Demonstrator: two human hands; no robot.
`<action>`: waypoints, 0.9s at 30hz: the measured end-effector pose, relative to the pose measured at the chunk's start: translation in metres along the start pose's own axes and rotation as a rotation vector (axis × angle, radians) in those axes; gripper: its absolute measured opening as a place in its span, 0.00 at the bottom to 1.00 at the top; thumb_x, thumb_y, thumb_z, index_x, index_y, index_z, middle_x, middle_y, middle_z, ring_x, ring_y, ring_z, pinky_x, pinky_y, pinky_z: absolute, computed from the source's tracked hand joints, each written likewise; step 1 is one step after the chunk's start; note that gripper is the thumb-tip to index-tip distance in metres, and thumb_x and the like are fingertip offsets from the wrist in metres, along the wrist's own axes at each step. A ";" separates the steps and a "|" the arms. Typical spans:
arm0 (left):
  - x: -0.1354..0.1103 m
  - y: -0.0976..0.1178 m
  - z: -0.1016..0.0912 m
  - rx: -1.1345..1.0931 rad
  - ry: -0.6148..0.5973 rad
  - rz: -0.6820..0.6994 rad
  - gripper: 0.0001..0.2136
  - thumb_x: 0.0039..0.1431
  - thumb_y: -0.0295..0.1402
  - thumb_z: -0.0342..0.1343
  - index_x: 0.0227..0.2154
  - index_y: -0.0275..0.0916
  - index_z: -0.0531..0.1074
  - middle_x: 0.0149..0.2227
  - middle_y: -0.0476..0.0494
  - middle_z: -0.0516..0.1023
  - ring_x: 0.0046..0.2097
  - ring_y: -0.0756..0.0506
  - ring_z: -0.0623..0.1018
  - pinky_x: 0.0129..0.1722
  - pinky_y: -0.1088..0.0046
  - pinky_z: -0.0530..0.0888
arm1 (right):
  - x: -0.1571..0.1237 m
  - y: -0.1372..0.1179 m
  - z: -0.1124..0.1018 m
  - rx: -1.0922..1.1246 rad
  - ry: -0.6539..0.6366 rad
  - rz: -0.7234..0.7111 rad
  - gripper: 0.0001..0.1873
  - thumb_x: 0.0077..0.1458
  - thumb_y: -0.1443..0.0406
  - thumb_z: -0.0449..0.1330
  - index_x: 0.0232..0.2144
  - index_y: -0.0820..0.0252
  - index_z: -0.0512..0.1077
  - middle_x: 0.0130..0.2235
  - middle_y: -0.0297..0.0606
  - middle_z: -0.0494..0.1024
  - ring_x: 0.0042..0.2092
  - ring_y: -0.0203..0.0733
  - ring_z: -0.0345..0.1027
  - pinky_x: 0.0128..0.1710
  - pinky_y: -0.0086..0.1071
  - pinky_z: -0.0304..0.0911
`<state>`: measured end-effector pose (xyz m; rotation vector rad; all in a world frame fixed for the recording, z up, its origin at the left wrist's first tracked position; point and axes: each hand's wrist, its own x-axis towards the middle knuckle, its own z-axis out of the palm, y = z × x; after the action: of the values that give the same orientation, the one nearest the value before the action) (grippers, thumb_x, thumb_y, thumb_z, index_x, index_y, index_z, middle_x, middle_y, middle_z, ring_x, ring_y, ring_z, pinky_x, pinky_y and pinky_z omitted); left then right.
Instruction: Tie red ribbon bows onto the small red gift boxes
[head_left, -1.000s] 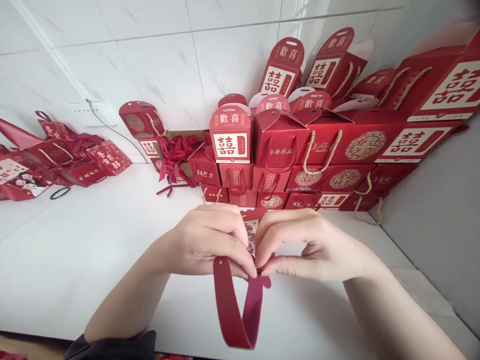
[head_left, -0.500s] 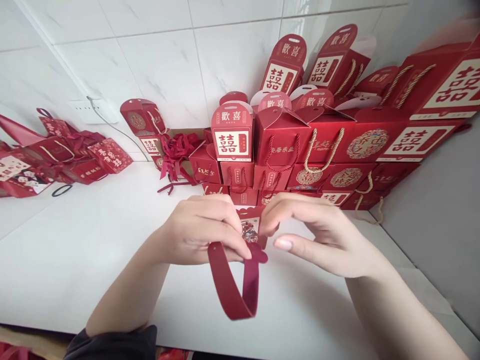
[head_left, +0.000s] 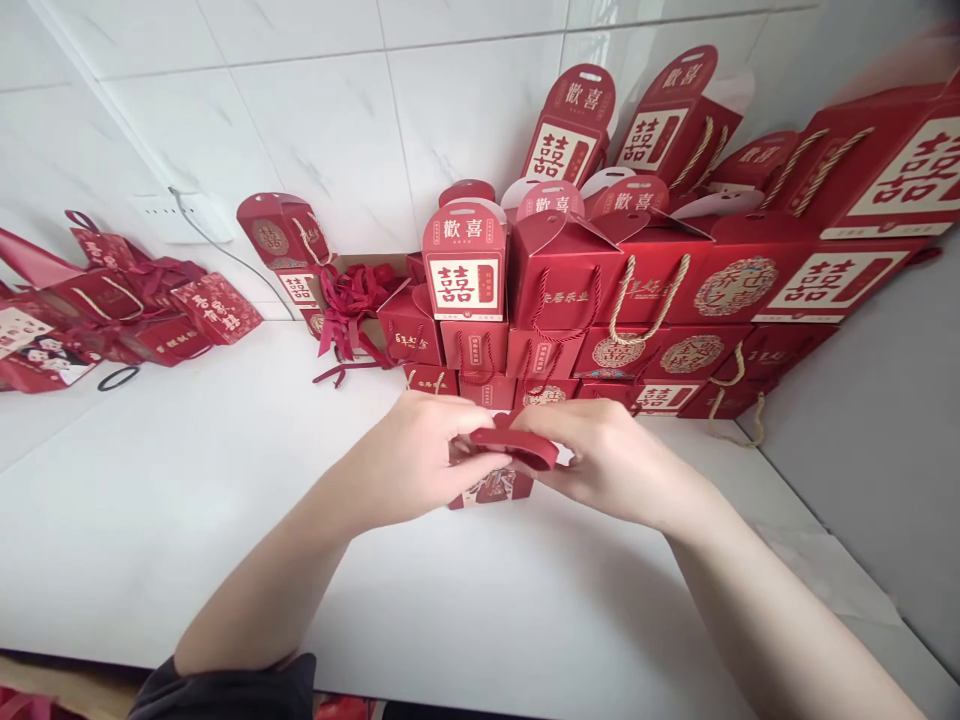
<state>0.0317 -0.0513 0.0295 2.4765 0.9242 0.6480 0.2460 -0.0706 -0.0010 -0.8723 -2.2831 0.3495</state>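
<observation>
A red paper strip (head_left: 525, 442), bent into a loop, is pinched by my left hand (head_left: 424, 455) at its left part. The fingers of my right hand (head_left: 615, 455) are closed round the strip's right end. Just beneath and behind the hands stands a small red gift box (head_left: 491, 488) with a printed picture on a pale panel. My fingers and the strip hide its upper part, and I cannot tell whether the strip is fixed to it.
Stacked red gift boxes (head_left: 566, 270) with rope handles line the back and right of the white table (head_left: 420, 610). An open carton holds dark red ribbons (head_left: 356, 300). More red boxes (head_left: 172, 335) and a black ring (head_left: 118, 378) lie at left, below a wall socket (head_left: 169, 215).
The strip has been raised and turned from hanging down to lying nearly level. My right hand, apart from it before, has moved left and closed on it. The small box shows lower.
</observation>
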 end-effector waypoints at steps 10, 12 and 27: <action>-0.005 0.006 -0.002 -0.034 -0.133 -0.249 0.12 0.61 0.32 0.54 0.24 0.38 0.77 0.21 0.49 0.78 0.23 0.50 0.76 0.21 0.76 0.68 | 0.007 0.013 0.014 0.242 -0.071 0.181 0.03 0.53 0.71 0.62 0.29 0.60 0.72 0.29 0.32 0.76 0.29 0.34 0.67 0.29 0.26 0.61; -0.006 0.009 -0.006 0.024 -0.165 -0.200 0.12 0.61 0.31 0.53 0.24 0.38 0.77 0.22 0.49 0.77 0.23 0.51 0.73 0.22 0.76 0.67 | 0.008 0.013 0.015 0.330 -0.041 0.215 0.04 0.53 0.72 0.60 0.29 0.60 0.70 0.30 0.32 0.76 0.30 0.34 0.69 0.31 0.27 0.63; 0.005 -0.024 -0.006 0.083 -0.099 -0.160 0.21 0.54 0.24 0.53 0.50 0.45 0.72 0.46 0.47 0.80 0.46 0.43 0.79 0.43 0.68 0.74 | 0.003 0.013 0.022 -0.232 -0.041 0.097 0.08 0.57 0.74 0.55 0.34 0.58 0.71 0.32 0.32 0.77 0.27 0.33 0.64 0.25 0.27 0.50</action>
<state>0.0197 -0.0299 0.0227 2.4494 1.1166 0.4385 0.2361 -0.0596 -0.0219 -1.1033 -2.3562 0.1471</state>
